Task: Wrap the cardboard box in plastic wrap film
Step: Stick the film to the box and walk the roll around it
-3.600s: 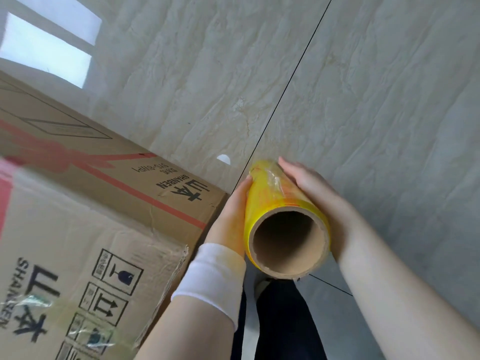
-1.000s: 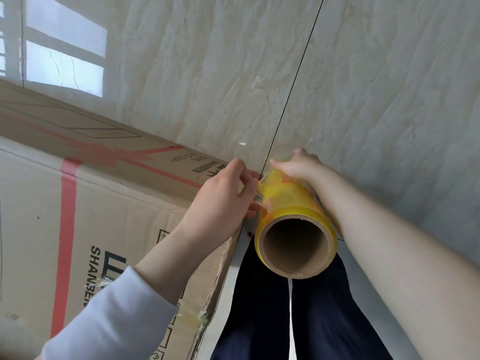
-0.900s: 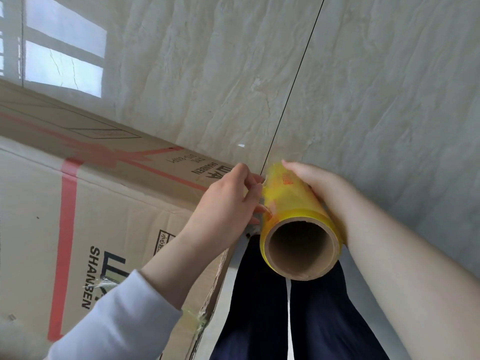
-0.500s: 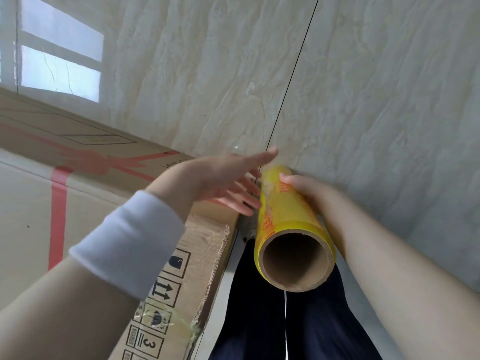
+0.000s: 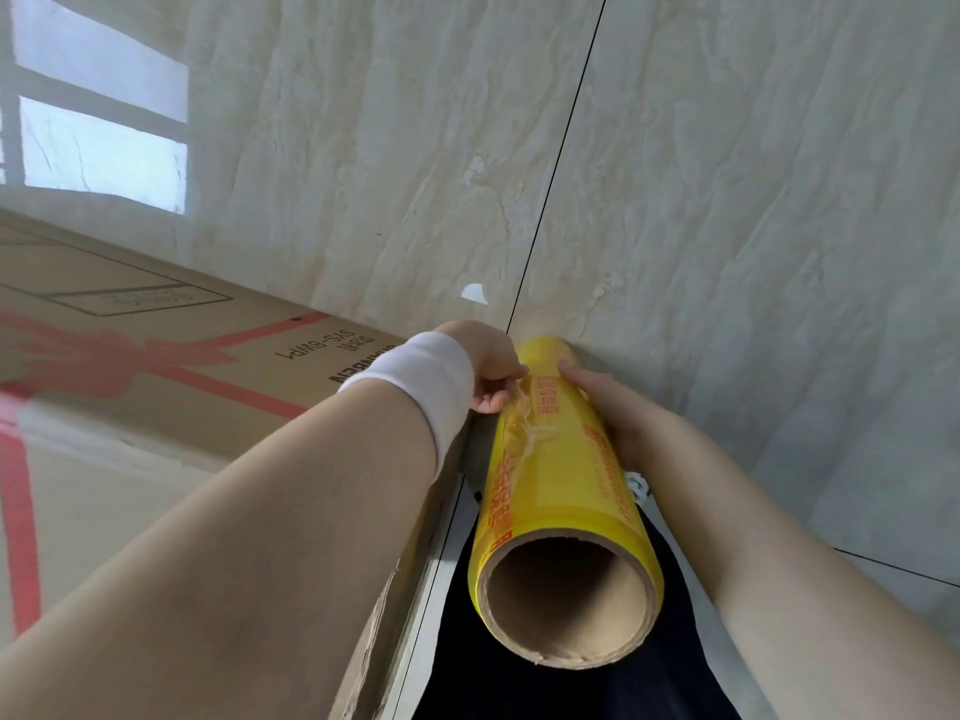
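Gripping one film roll (image 5: 561, 459), right hand (image 5: 615, 415); left hand (image 5: 491, 368) pinching film edge (image 5: 521, 412); one cardboard box (image 5: 156, 387) beside.

Our left forearm (image 5: 260, 537) reaches in from the lower left, bare up to a white cuff (image 5: 415, 387) at the wrist. Our left hand (image 5: 491, 374) curls its fingers and pinches the loose film (image 5: 521, 415) on the roll (image 5: 558, 475). Our right arm (image 5: 805, 589) comes in bare from the lower right. Our right hand (image 5: 621, 415) cups the roll's right side, thumb laid over the top, close to the left fingers.
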The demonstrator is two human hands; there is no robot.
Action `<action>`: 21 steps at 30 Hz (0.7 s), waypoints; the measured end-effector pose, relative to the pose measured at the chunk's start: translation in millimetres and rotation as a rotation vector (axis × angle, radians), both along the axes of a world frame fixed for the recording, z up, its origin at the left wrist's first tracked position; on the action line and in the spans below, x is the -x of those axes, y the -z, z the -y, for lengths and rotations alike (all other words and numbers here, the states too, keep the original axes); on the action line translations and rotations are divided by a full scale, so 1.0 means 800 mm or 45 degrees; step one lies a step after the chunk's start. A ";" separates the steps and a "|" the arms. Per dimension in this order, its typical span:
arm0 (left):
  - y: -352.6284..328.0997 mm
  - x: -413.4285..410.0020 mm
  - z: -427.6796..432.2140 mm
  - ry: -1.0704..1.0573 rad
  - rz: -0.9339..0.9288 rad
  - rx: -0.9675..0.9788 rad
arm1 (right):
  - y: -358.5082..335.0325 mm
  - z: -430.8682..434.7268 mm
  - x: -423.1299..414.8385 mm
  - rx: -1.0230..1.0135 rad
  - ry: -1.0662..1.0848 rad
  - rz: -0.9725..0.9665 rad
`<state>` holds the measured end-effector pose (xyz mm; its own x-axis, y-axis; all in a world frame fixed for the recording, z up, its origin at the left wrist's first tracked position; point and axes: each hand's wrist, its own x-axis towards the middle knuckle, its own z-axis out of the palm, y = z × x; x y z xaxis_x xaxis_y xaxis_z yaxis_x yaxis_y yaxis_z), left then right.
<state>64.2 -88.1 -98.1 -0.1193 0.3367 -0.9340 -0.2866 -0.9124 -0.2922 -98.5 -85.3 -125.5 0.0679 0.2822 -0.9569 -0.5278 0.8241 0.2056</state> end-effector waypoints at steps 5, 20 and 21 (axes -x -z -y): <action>-0.009 -0.006 0.010 -0.157 0.070 0.278 | 0.004 -0.003 -0.004 0.022 0.039 0.027; -0.003 -0.052 0.003 -0.037 0.007 0.064 | 0.006 0.015 -0.032 0.097 -0.318 0.037; 0.001 -0.049 0.003 -0.099 -0.005 0.030 | 0.007 0.016 -0.025 0.070 -0.259 0.039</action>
